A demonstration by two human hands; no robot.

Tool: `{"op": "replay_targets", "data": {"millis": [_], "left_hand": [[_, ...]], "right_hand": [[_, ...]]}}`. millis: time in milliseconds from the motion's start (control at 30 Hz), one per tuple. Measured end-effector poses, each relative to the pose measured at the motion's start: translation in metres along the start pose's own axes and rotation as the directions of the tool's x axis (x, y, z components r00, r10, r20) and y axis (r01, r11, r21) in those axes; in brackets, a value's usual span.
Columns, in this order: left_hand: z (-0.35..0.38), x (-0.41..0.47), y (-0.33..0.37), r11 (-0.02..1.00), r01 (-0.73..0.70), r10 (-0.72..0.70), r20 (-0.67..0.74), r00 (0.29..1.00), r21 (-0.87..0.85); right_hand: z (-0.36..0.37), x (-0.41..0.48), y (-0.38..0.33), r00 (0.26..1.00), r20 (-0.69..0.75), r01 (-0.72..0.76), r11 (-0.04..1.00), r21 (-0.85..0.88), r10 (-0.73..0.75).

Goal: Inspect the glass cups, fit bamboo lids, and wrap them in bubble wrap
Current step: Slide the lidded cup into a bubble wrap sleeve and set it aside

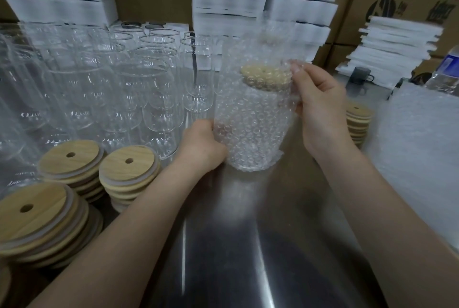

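A glass cup (250, 128) with a bamboo lid (265, 76) on top sits inside a sleeve of bubble wrap (270, 34), held just above the steel table (248, 245). My left hand (203, 146) grips the wrapped cup low on its left side. My right hand (315, 99) pinches the bubble wrap at the lid's right edge. The wrap's open top stands up loose above the lid.
Many bare glass cups (139, 89) crowd the left half of the table. Three stacks of bamboo lids (126, 171) lie at front left, another stack (357, 121) at right. Bubble wrap sheets (422, 153) lie at right, foam stacks (395, 46) and cardboard boxes behind.
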State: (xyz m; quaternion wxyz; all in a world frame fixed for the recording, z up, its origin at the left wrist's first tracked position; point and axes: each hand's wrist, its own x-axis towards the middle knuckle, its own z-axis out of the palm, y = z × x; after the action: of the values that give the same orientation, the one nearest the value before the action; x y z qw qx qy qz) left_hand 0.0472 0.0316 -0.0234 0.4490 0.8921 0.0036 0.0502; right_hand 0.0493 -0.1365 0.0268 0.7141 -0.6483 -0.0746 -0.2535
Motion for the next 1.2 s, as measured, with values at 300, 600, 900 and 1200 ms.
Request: {"op": "replay_targets", "data": {"millis": [300,600,900,1200], "left_hand": [[-0.012,-0.007,0.023,0.723,-0.11,0.265,0.127,0.956,-0.682],[-0.019,-0.016,0.053,0.567,-0.302,0.142,-0.27,0.952,-0.767],[-0.027,-0.012,0.057,0.571,-0.369,0.021,-0.437,0.899,-0.733],[-0.018,-0.008,0.042,0.508,-0.379,0.038,-0.42,0.907,-0.773]], "right_hand": [[-0.001,0.0,-0.002,0.996,-0.013,0.091,0.995,-0.027,-0.091],[0.001,-0.004,-0.005,0.978,-0.011,0.205,0.977,-0.054,-0.206],[0.005,-0.007,-0.009,0.957,0.056,0.285,0.958,-0.026,-0.284],[0.003,-0.005,-0.001,0.997,0.048,0.065,0.995,0.069,-0.068]]}}
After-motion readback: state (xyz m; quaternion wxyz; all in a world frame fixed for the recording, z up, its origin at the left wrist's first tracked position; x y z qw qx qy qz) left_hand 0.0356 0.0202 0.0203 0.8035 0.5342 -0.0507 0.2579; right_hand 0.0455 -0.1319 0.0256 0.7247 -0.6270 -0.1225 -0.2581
